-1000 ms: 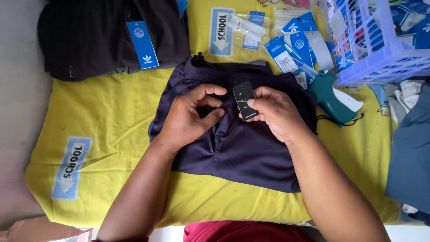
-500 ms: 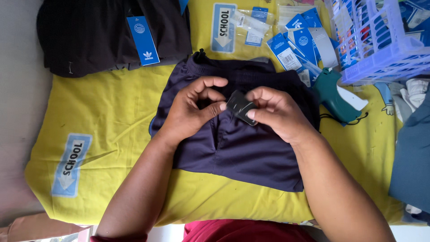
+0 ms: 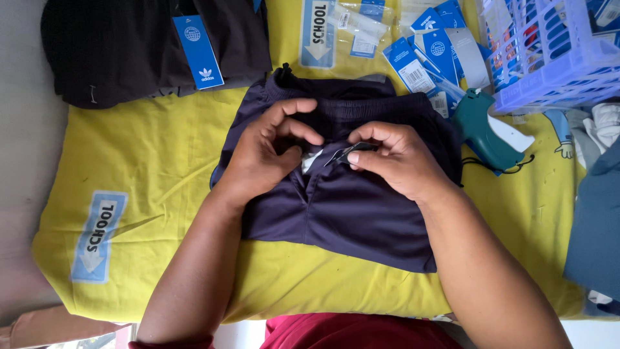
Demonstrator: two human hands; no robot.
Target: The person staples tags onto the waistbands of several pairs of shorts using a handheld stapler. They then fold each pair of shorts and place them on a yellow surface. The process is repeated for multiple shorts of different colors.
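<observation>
- My left hand (image 3: 261, 158) rests on the dark navy shorts (image 3: 349, 207), thumb and fingers curled and pinching a fold of the fabric next to a small white label (image 3: 311, 159).
- My right hand (image 3: 397, 161) grasps a thin dark tag (image 3: 349, 152) between thumb and forefinger, edge-on, its tip just beside the white label and close to my left fingertips.
- The shorts lie flat under both hands on a yellow cloth (image 3: 155, 168), waistband on the far side from me.
- Just beyond my right hand, to its outer side, lies a teal tagging gun (image 3: 484, 132).
- Further past it stands a lilac plastic basket (image 3: 555, 58), with loose blue hang tags (image 3: 420, 58) beside it.
- Well beyond my left hand sits a folded black garment (image 3: 129, 52) carrying a blue tag (image 3: 199, 52).
</observation>
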